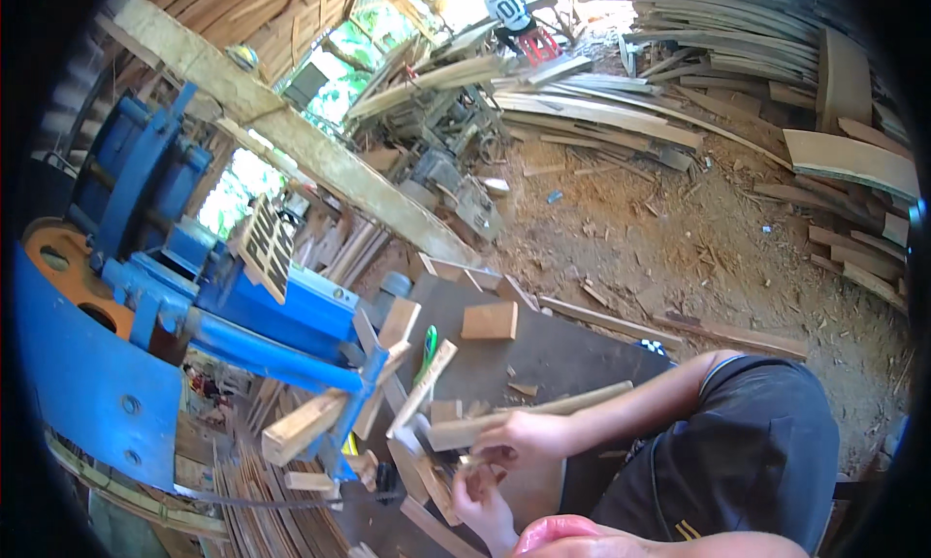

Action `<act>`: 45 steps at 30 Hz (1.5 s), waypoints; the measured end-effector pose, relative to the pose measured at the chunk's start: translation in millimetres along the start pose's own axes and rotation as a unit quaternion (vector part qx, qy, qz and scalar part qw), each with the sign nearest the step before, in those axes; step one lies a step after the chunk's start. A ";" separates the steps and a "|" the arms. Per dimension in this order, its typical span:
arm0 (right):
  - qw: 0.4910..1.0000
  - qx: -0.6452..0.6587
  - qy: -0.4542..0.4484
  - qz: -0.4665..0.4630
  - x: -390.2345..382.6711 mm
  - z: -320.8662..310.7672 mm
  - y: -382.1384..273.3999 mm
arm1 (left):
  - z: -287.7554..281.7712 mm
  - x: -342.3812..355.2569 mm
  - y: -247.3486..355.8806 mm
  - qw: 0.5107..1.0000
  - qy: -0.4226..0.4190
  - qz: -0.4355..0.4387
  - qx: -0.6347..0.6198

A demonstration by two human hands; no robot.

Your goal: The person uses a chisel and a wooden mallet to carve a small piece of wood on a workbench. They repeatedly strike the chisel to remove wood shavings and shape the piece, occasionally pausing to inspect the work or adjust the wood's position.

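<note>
Both of my hands meet over a dark worktable (pixel 451 311), among pieces of cut wood. My right hand (pixel 529 437) comes in from the right, its fingers bent and closed. Just below it, my left hand (pixel 482 500) is closed too, fingertips pinched close to those of the right. Between them is a small yellowish-brown piece (pixel 468 460), mostly covered by fingers, so its kind cannot be made out. A wooden strip (pixel 465 432) lies beside my right hand. Narrow boards (pixel 424 476) lie left of my left hand.
A large blue machine (pixel 262 350) with an orange wheel (pixel 82 282) fills the left. On the worktable are a wooden block (pixel 490 320) and a green-handled object (pixel 429 347). Board stacks (pixel 727 49) stand at the back right; a person (pixel 508 15) sits far off on a red stool (pixel 538 46).
</note>
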State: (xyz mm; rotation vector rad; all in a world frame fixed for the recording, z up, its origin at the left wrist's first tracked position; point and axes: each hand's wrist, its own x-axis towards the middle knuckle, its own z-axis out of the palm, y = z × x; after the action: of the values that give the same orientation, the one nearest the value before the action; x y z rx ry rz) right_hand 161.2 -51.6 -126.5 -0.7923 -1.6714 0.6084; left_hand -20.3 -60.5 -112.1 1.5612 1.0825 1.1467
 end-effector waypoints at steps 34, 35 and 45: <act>0.942 0.214 -0.242 0.087 7.2 -30.1 -18.5 | -51.9 -1.4 -13.7 0.974 -0.201 0.052 0.092; 0.938 0.225 -0.246 0.090 8.6 -30.0 -19.5 | -54.3 -3.3 -14.1 0.974 -0.202 0.053 0.094; 0.944 0.169 -0.282 -0.009 7.0 -26.1 -15.6 | -71.3 -5.1 2.5 0.949 -0.263 0.086 0.150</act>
State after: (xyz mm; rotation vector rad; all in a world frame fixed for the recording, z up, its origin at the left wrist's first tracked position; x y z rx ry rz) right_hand 182.6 -56.5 -104.4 -0.3647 -2.0035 1.1538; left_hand -90.2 -54.8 -98.2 2.0811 0.7903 0.6230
